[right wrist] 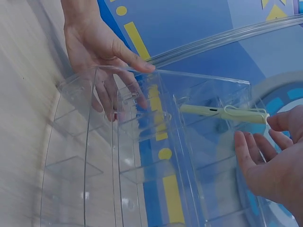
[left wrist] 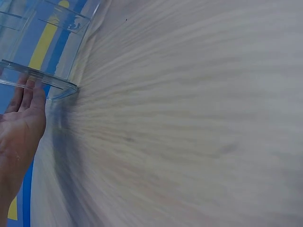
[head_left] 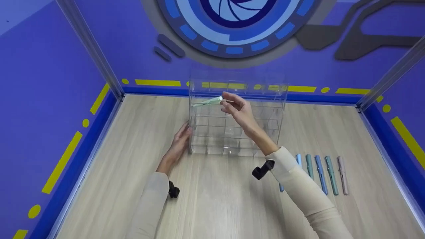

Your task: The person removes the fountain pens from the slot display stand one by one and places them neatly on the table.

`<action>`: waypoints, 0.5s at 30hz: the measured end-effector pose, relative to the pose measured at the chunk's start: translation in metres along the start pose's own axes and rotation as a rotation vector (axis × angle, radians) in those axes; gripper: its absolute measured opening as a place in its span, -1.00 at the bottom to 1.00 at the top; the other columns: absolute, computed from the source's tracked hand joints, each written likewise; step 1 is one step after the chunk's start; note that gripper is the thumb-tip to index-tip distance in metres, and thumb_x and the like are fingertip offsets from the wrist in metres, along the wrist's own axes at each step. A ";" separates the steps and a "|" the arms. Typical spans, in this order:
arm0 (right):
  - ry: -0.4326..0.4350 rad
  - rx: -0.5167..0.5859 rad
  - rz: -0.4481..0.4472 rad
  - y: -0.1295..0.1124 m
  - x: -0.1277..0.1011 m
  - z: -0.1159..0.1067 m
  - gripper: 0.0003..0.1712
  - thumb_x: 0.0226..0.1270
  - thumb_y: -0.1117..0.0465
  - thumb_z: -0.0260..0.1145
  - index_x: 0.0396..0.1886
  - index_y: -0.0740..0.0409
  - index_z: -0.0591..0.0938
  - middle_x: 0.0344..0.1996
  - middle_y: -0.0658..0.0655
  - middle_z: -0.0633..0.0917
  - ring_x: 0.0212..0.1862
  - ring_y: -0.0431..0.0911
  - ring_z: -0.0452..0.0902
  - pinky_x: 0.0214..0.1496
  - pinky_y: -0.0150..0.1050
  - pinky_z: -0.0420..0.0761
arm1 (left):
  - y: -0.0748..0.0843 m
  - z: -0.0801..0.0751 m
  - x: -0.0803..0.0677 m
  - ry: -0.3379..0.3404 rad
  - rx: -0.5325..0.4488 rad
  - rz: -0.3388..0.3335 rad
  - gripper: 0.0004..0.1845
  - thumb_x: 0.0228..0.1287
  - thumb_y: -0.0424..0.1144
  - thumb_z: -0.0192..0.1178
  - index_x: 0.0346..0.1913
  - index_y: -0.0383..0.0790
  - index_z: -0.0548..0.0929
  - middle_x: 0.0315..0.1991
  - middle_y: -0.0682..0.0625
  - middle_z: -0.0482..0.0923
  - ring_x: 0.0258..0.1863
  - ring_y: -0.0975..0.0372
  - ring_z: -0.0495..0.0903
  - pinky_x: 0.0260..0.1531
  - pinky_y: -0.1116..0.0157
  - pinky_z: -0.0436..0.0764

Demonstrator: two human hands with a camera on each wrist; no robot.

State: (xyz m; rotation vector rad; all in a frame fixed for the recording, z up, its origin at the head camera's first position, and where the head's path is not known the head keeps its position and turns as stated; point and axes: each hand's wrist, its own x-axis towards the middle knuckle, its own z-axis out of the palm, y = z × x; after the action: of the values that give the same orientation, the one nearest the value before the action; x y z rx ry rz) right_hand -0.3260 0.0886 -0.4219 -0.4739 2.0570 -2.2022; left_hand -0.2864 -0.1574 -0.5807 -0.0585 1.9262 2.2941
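A clear rack (head_left: 236,116) stands mid-frame on a pale wood table (head_left: 215,199) inside blue walls (head_left: 43,83). The flat left hand (head_left: 180,141) steadies it; right hand (head_left: 239,111) fingertips touch a green pen (head_left: 207,101) in the rack's upper left.

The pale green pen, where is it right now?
In the head view the pale green pen lies in the top left slot of the clear acrylic organizer, its near end at the right hand's fingers.
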 end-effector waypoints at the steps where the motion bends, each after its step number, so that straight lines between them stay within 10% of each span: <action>1: -0.001 0.010 0.003 0.000 0.001 0.002 -0.53 0.51 0.42 0.21 0.36 0.38 0.50 0.24 0.39 0.60 0.04 -0.16 0.69 0.14 -0.26 0.72 | 0.000 0.000 0.000 -0.001 -0.001 0.004 -0.31 0.63 0.04 -0.03 0.65 -0.03 0.04 0.67 -0.13 -0.05 0.66 0.00 -0.03 0.64 -0.01 0.02; 15: -0.025 0.131 0.105 0.010 0.011 0.026 -0.47 0.52 0.45 0.17 0.44 0.38 0.41 0.01 0.28 0.68 -0.14 -0.16 0.75 0.02 -0.24 0.77 | -0.002 -0.001 0.002 -0.002 0.007 0.016 -0.33 0.65 0.01 -0.05 0.65 -0.06 0.04 0.67 -0.13 -0.04 0.67 -0.01 -0.06 0.64 -0.03 0.00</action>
State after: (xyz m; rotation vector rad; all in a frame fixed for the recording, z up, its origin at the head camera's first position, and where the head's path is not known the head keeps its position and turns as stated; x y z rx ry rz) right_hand -0.3302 0.0601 -0.4286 -0.3698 1.8657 -2.2389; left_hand -0.2882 -0.1575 -0.5833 -0.0409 1.9406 2.2963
